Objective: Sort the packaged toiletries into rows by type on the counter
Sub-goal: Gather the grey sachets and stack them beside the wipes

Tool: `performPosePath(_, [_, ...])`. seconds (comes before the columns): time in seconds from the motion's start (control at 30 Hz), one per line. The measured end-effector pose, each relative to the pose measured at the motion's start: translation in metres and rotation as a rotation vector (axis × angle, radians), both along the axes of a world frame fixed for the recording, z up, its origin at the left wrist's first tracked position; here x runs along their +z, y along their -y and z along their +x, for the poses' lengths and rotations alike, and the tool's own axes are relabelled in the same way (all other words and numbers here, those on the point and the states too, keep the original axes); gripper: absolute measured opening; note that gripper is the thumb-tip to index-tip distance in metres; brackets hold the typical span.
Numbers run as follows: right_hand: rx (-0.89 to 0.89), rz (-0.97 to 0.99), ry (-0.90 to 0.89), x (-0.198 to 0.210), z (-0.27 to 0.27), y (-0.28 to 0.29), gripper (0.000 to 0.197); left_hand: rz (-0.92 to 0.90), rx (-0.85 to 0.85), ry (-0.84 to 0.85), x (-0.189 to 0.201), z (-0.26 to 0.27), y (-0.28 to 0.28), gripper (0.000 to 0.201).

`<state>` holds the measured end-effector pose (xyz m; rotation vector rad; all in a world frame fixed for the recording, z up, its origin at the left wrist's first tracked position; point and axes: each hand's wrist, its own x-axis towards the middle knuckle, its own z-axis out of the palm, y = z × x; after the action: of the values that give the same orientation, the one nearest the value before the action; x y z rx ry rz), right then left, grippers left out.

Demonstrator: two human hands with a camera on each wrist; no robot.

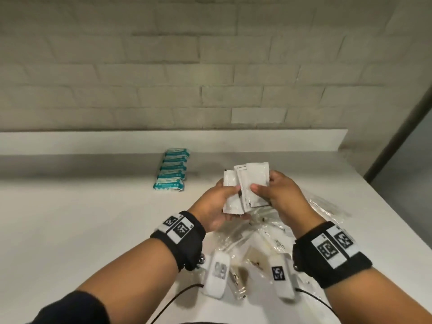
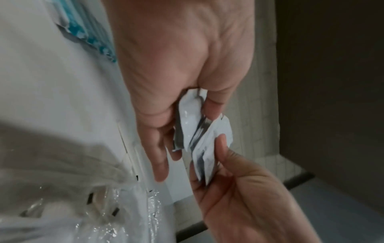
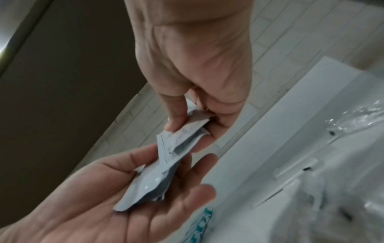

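Both hands hold one fanned bunch of flat white sachets (image 1: 253, 181) above the counter (image 1: 93, 230). My left hand (image 1: 224, 199) supports the bunch from below, thumb pressed on its front. My right hand (image 1: 264, 190) pinches the right-hand sachets between thumb and fingers. In the left wrist view the left hand (image 2: 182, 131) grips the sachets (image 2: 191, 125) while the right hand (image 2: 209, 164) pinches their lower edge. The right wrist view shows the sachets (image 3: 149, 180) lying across the left hand (image 3: 166, 185) and the right hand (image 3: 191, 133) pinching the top ones. A row of teal packets (image 1: 171, 170) lies behind.
A loose pile of clear plastic-wrapped items (image 1: 268, 235) lies under my wrists, with more (image 1: 327, 206) spread to the right near the counter's right edge. A tiled wall (image 1: 210, 66) and low white upstand (image 1: 70, 141) close off the back. Bare counter stretches to the left.
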<state>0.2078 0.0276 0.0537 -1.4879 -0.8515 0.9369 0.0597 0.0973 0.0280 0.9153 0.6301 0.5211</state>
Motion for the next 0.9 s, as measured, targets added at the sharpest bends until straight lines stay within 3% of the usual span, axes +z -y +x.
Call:
performPosePath(0.13, [0.009,0.006,-0.037,-0.001,-0.025,-0.008,0.03,-0.121,-0.058,0.124,0.003,-0.024,0.002,0.043])
performPosePath(0.27, [0.031,-0.044,0.121,-0.01,-0.05,-0.014,0.03,-0.122,-0.067,0.097,-0.002,-0.045,0.004,0.044])
performPosePath(0.33, [0.001,-0.045,0.159,-0.01,-0.054,-0.015,0.026,-0.119,-0.013,0.101,-0.004,-0.054,0.005,0.033])
performPosePath(0.47, [-0.094,0.176,0.095,-0.001,-0.052,-0.014,0.017,-0.054,0.121,0.067,-0.003,-0.065,0.005,0.025])
performPosePath(0.57, [-0.055,0.365,0.184,0.003,-0.058,-0.013,0.038,-0.083,0.142,0.073,0.004,-0.071,0.007,0.03])
performPosePath(0.67, [0.085,0.426,0.298,-0.008,-0.063,-0.017,0.052,-0.06,0.091,0.12,0.013,-0.079,0.01,0.039])
performPosePath(0.8, [0.172,0.458,0.358,-0.016,-0.068,-0.017,0.057,0.064,0.074,0.143,0.014,-0.082,0.011,0.035])
performPosePath(0.9, [0.034,0.469,0.347,-0.006,-0.07,-0.009,0.05,0.14,0.128,0.103,0.012,-0.084,0.011,0.033])
